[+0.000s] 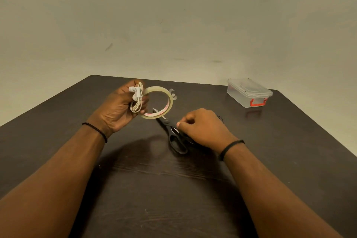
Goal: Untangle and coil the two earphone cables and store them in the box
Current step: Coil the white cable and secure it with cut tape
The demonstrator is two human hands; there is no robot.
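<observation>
The left hand (119, 106) is gripping the coiled white earphone cable (136, 100) beside the tape roll (157, 102). The right hand (201, 126), fingers curled, is pinching something small above the scissors (174, 137). The closed box (249, 92) is sitting far right, nearer the right hand.

**Clutter mid-bench, open room near and right**

The tape roll (158, 102) and scissors (172, 131) crowd the middle of the bench (289, 160). The box (249, 92) stands lidded at the far right corner, well apart, with bare surface between it and the scissors.
</observation>
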